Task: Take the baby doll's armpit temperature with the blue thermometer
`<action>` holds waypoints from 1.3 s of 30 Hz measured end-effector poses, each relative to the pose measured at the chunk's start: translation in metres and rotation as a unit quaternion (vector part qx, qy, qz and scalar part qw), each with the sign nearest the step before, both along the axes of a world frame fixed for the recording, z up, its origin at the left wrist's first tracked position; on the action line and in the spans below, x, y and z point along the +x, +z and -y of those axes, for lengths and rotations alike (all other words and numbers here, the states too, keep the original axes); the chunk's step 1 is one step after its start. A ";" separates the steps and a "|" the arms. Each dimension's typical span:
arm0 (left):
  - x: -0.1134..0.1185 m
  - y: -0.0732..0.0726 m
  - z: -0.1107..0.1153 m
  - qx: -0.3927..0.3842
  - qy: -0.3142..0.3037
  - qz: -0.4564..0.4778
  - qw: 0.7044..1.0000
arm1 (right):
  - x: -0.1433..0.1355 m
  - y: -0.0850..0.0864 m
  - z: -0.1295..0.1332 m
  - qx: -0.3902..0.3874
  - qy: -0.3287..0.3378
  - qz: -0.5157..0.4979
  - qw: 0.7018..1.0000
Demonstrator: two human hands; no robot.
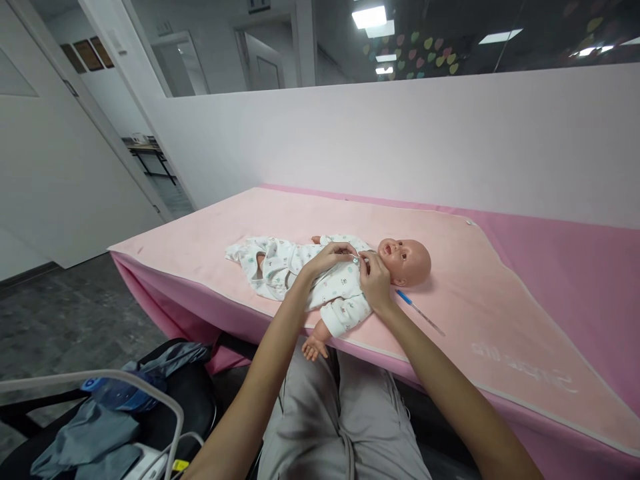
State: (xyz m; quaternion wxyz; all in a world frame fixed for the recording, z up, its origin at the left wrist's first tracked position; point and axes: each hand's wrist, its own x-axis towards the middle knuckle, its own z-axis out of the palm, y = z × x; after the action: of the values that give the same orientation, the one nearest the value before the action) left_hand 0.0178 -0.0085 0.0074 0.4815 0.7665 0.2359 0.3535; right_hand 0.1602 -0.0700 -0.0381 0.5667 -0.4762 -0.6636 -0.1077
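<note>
A bald baby doll (407, 261) in a white patterned outfit (345, 283) lies on its back on the pink padded table, its head to the right. Both my hands meet at the outfit's neckline, just below the doll's chin. My left hand (333, 257) and my right hand (374, 272) have their fingers pinched around a small piece there, too small to make out. Beside the doll's head, close to my right forearm, lies a thin stick with a blue handle (404, 297). One doll arm (316, 341) hangs over the table's near edge.
The pink mat (480, 300) reaches the white wall behind the table. At lower left, a black chair (193, 393) holds a blue bottle (120, 393), grey cloth (85, 437) and a white device with a cable (145, 462).
</note>
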 end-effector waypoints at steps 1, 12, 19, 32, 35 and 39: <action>0.000 0.000 0.000 -0.005 0.001 0.008 1.000 | 0.000 0.000 0.000 -0.005 0.000 -0.004 1.000; 0.001 -0.008 -0.002 0.056 0.051 0.042 0.996 | -0.001 0.002 0.001 -0.009 0.013 -0.005 1.000; -0.006 -0.006 0.004 0.009 0.116 0.055 0.992 | -0.001 0.005 0.004 -0.025 0.024 0.015 0.999; -0.038 -0.029 0.043 0.093 0.221 0.069 0.968 | -0.004 0.008 0.004 -0.058 -0.013 0.058 0.997; -0.034 -0.023 0.054 0.087 0.240 0.075 0.964 | -0.004 0.009 0.003 -0.062 -0.016 0.067 0.996; -0.029 -0.011 0.113 0.102 0.329 0.148 0.927 | -0.004 0.010 0.004 -0.065 -0.021 0.075 0.995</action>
State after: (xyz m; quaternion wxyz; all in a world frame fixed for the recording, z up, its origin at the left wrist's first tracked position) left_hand -0.0114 -0.1212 -0.0034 0.2864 0.6302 0.3635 0.6235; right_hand 0.1565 -0.0737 -0.0278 0.4805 -0.5165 -0.6999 -0.1118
